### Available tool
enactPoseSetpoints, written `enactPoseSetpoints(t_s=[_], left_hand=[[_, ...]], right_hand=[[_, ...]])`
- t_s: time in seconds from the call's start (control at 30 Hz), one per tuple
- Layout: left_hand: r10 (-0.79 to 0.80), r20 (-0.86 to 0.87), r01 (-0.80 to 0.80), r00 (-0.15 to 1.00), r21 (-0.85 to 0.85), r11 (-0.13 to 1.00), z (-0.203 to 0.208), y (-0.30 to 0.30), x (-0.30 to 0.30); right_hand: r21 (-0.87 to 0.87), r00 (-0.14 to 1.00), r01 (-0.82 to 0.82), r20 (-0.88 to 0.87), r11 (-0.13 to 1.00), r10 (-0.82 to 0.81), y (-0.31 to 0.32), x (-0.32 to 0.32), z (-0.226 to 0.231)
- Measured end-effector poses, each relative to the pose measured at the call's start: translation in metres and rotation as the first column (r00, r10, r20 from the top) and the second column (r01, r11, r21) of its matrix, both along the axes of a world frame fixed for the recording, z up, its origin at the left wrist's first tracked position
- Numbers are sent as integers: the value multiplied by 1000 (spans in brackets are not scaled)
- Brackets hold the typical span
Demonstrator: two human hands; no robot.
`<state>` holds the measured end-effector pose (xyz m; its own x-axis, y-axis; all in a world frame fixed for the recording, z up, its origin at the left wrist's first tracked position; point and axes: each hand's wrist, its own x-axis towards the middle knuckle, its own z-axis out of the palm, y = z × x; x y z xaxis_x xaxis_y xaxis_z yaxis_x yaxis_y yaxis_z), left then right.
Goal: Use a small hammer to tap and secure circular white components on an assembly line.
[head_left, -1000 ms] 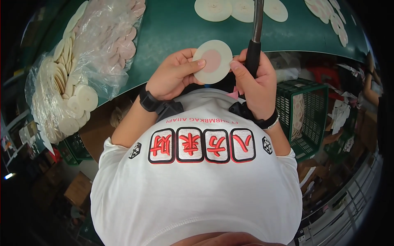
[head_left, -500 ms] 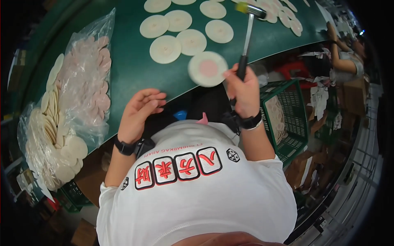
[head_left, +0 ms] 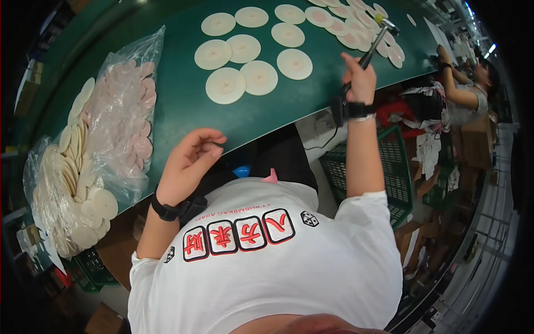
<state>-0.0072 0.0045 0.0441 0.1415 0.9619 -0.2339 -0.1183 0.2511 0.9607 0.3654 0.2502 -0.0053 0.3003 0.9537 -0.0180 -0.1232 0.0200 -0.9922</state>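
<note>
My right hand (head_left: 360, 80) is closed round the black handle of a hammer (head_left: 371, 53), whose yellow-and-dark head points toward the far right. Beneath the hammer head lies a loose spread of white discs with pink centres (head_left: 351, 40). Close to the table's front edge, my left hand (head_left: 192, 164) is empty, its fingers loosely bent and the thumb apart. Several flat cream discs (head_left: 225, 86), each with a small mark at its middle, lie in rough rows on the table between and beyond my hands.
Left on the green table (head_left: 172, 94) are a clear plastic bag of pink discs (head_left: 117, 106) and a bag of cream discs (head_left: 72, 189). A green plastic crate (head_left: 397, 167) stands below the table edge at right. Another person (head_left: 464, 94) works at the far right.
The disc with the pink centre is no longer in my right hand. That hand has moved right and away over the table with the hammer. My left hand has barely moved.
</note>
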Motion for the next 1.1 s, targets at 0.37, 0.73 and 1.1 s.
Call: enactPoseSetpoints(t_s=[0.37,0.73,1.1], left_hand=[[215,-895,594,390,423,684,72,171,39],[14,-984,692,-177,-114,713,45,321,91],[-152,-967,614,-206,-249,749,41,291,46]], right_hand=[[-6,991,-62,-123,998,61,-45,-37,-6],[20,1000,-13,-13,1000,13,-72,-72,5],[3,999,-38,-9,999,38,-74,-76,9]])
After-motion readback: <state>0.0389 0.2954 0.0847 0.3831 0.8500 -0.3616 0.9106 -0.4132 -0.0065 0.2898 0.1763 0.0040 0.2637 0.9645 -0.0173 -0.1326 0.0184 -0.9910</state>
